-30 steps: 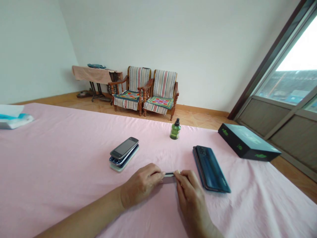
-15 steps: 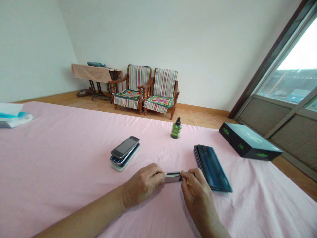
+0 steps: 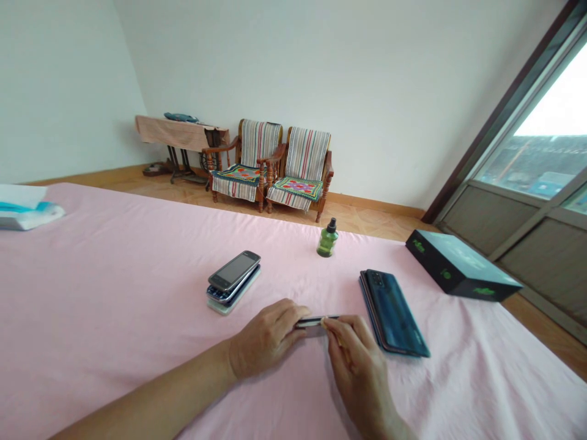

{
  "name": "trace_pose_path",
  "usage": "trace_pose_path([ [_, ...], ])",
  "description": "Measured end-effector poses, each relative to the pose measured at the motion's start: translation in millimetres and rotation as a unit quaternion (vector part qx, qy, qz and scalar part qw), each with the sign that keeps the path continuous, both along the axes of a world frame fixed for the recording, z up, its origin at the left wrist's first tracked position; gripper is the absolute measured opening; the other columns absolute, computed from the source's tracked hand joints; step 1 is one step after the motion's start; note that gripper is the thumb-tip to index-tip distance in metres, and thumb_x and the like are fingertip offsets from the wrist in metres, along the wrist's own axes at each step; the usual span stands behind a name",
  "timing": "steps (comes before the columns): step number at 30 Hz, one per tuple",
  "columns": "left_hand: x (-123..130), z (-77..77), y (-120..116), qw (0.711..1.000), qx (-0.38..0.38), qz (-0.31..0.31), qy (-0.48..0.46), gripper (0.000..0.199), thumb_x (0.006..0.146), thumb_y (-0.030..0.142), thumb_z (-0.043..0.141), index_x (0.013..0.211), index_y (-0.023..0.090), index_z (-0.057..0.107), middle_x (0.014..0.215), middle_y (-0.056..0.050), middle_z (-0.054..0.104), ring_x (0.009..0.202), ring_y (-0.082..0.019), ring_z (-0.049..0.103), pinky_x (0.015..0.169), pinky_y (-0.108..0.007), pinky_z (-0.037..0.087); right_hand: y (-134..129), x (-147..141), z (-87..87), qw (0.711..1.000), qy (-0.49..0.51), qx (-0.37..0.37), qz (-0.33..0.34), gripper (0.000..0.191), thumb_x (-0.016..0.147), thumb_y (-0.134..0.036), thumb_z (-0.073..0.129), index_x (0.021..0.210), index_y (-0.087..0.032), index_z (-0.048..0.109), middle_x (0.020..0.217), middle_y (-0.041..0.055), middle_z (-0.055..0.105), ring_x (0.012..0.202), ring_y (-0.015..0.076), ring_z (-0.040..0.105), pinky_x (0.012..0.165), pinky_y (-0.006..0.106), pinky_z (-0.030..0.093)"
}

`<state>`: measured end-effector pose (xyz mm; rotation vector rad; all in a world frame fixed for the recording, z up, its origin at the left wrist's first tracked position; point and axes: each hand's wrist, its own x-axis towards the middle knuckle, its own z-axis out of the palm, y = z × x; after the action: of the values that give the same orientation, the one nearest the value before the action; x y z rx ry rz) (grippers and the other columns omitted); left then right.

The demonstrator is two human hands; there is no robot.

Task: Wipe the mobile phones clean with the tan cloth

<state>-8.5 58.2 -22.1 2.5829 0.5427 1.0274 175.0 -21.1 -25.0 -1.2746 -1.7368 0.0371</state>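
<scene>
slim dark device (image 3: 316, 321), gripped edge-on, left hand (image 3: 266, 339), right hand (image 3: 358, 366)

Daylight from the blown-out window (image 3: 536, 159) lights everything softly, while wide-angle distortion tilts the edges.

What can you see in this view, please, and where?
pink sheet: one, pink, foreground.
stacked phones: one stack, black, left of hands.
blue smartphone: one, dark blue, right of hands.
green bottle: one, green, beyond hands.
black box: one, black, right.
white packet: one, white, far left.
wooden armchairs: two, brown, by the wall.
side table: one, pink-draped, far corner.
window: one, bright, far right.
slim object: one, dark, between hands.
left hand: one, gripping its left end.
right hand: one, gripping its right end.
</scene>
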Motion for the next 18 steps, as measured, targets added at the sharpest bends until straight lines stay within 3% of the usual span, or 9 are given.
trace_pose_path([
  [7,-1.0,-3.9,-0.7,1.000,-0.010,0.010,-0.003,0.035,0.099,0.026,0.046,0.132,0.018,0.038,0.100,-0.008,0.063,0.090,-0.020,0.061,0.078,-0.031,0.052,6.8,-26.7,4.7,0.995,-0.063,-0.040,0.069,0.030,0.090,-0.005,0.044,0.109,-0.019,0.063,0.093,0.0084,0.060,0.082,0.0213,0.058,0.070,0.034,0.053],
  [13,-1.8,-1.7,-0.9,1.000,-0.028,0.008,0.006,0.035,0.099,0.028,0.044,0.132,0.018,0.037,0.100,-0.008,0.063,0.092,-0.021,0.061,0.080,-0.032,0.053,11.4,-35.3,-1.6,0.995,-0.086,-0.045,0.037,0.031,0.090,-0.004,0.042,0.113,-0.014,0.061,0.092,0.0099,0.059,0.082,0.0228,0.056,0.070,0.036,0.053],
  [18,0.4,-0.7,-2.6,1.000,-0.017,0.018,0.012,0.032,0.098,0.025,0.048,0.129,0.018,0.040,0.095,-0.006,0.063,0.087,-0.019,0.061,0.076,-0.030,0.052,10.1,-18.1,-0.2,0.995,-0.076,-0.055,-0.025,0.025,0.090,-0.007,0.041,0.099,-0.017,0.062,0.084,0.0069,0.054,0.073,0.0203,0.056,0.068,0.034,0.051],
])
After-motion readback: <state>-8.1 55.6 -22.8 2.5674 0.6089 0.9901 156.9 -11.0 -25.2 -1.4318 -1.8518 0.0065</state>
